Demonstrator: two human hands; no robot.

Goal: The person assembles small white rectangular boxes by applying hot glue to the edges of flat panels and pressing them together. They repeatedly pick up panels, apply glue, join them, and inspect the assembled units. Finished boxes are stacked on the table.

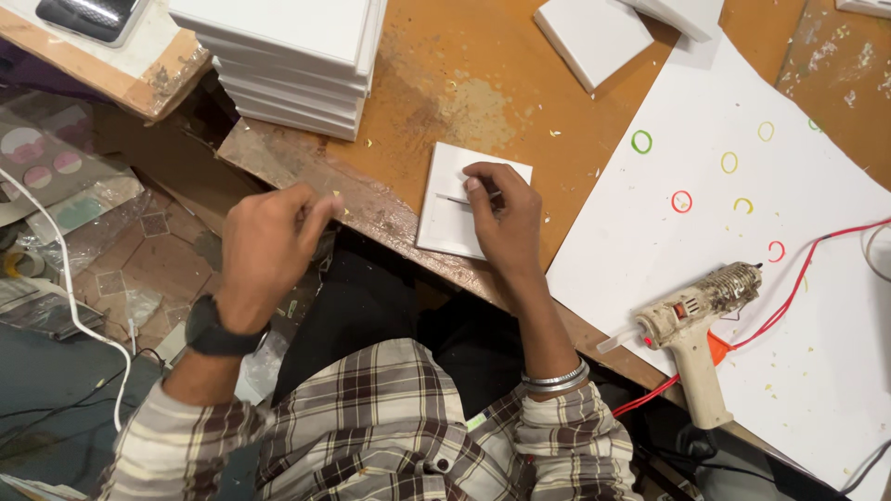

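Note:
A small white square board [450, 218] lies at the near edge of the brown worktable [445, 83]. My right hand [501, 218] rests on it, fingers pinched on a thin dark pin or wire [457, 199] lying across the board. My left hand [269, 250], with a black watch at the wrist, hovers off the table's edge to the left, fingers curled with the thumb and forefinger pressed together; whether they hold anything tiny is not visible.
A stack of white boards [297, 56] stands at the back left. Two more white boards [594, 37] lie at the back. A large white sheet [742, 241] with coloured rings carries a glue gun [691, 320] with a red cord. Clutter lies on the floor at left.

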